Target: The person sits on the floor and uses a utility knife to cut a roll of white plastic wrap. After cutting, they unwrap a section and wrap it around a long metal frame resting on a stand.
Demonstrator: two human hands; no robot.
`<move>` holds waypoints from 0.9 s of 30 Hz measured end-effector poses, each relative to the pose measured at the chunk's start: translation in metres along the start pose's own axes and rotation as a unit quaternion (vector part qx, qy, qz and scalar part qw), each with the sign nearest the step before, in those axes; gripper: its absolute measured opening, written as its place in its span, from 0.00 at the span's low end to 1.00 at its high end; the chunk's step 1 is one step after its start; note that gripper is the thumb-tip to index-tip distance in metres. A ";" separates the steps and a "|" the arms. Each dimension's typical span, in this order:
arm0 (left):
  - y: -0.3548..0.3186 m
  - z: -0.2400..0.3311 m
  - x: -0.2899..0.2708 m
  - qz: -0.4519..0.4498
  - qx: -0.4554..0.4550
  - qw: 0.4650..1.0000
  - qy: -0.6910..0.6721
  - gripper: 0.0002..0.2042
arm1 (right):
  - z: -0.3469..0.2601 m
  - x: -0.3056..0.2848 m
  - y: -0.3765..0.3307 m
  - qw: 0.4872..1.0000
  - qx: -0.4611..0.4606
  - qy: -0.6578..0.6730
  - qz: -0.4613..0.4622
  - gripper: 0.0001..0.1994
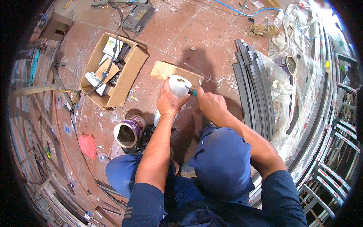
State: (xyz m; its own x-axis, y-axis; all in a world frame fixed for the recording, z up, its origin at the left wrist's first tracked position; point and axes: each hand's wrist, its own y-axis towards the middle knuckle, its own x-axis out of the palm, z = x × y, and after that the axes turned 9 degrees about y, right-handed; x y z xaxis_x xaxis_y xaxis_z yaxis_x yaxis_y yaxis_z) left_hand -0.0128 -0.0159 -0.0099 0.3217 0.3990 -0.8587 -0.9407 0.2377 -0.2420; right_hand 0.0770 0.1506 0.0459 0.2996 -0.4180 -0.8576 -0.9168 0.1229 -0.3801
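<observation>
My left hand [169, 100] is wrapped round a white cylinder [179, 87] with a round opening in its top, like a roll or a piece of pipe. My right hand [212, 106] grips a small tool with a green handle [195, 93]. Its thin tip meets the rim of the white cylinder on the right side; the exact kind of tool is hidden by my fingers. Just beyond both hands a flat wooden board [162, 69] lies on the tiled floor. Another pale piece [157, 118] shows partly behind my left forearm.
An open cardboard box [130, 73] of mixed items stands to the left. Nearer, a purple-labelled can [133, 128] sits beside my knee. Dark metal profiles [247, 87] are stacked at right, beside plastic sheeting [283, 121]. A pink bag [87, 146] lies at left; a blue cable [245, 14] crosses the back.
</observation>
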 end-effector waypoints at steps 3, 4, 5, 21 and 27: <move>-0.005 -0.006 0.003 0.031 0.010 0.999 -0.006 0.53 | 0.002 -0.002 -0.006 1.000 0.002 -0.016 -0.002 0.09; -0.005 -0.003 0.005 0.032 0.013 0.999 -0.006 0.54 | 0.003 -0.002 -0.007 1.000 0.006 -0.018 -0.003 0.09; -0.005 0.000 0.006 0.032 0.017 0.999 -0.005 0.55 | 0.005 -0.002 -0.004 1.000 0.009 -0.019 -0.005 0.09; 0.007 -0.003 0.002 0.051 0.040 0.998 -0.017 0.54 | 0.004 -0.009 0.014 0.999 0.023 0.017 -0.021 0.09; 0.011 -0.003 -0.005 -0.018 -0.003 0.999 -0.029 0.54 | 0.006 -0.002 0.021 0.999 0.035 0.020 -0.035 0.09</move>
State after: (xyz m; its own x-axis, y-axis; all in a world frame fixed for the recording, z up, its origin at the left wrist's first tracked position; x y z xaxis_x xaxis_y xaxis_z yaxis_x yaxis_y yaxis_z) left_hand -0.0250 -0.0184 -0.0094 0.3603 0.4405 -0.8223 -0.9293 0.2466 -0.2751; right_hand 0.0584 0.1592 0.0379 0.3507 -0.4625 -0.8143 -0.8727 0.1541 -0.4633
